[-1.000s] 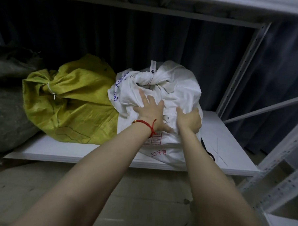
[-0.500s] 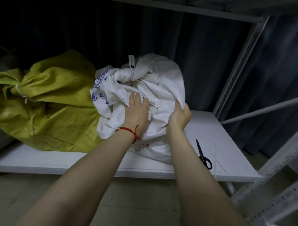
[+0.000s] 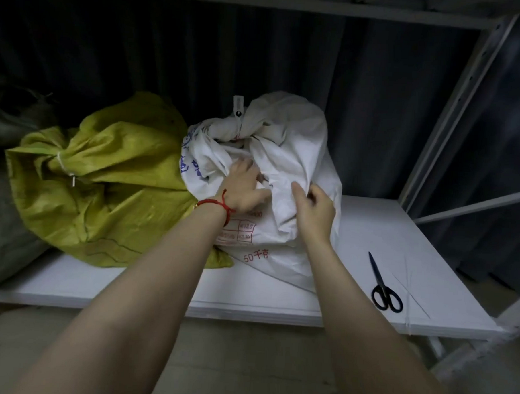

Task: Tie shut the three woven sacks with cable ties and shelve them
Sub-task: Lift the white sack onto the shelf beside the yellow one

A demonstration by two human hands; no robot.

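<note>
The white woven sack (image 3: 285, 144) is sitting on the white shelf (image 3: 370, 231). Its neck is gathered under a cable tie (image 3: 237, 112) whose tail is pointing toward 12 o'clock. The yellow-green woven sack (image 3: 119, 175), also tied, is lying against it at 9 o'clock. A grey sack (image 3: 1, 215) is showing beyond that at the frame edge.

The left hand (image 3: 244, 187) is pressing flat on the white sack's front, fingers spread. The right hand (image 3: 315, 208) is resting at the sack's 4 o'clock side, fingers loosely curled. Whether it is pinching a fold cannot be determined.

Probable faults from this position:

- Slump. The sack's lower front is lying near the shelf's front edge. If both hands are leaving before the base is settling, the load is likely to be rolling toward 6 o'clock.
- Crowding. Force toward 9 o'clock is likely to be shifting the yellow-green sack.
- Tie slip. Tugging loose cloth is loading the tie, and the woven neck may be creeping out.
- Swept tools. The scissors (image 3: 383, 285) and loose cable ties (image 3: 409, 289) are lying at the sack's 4 o'clock. A sliding sack or forearm may be knocking them off.
</note>
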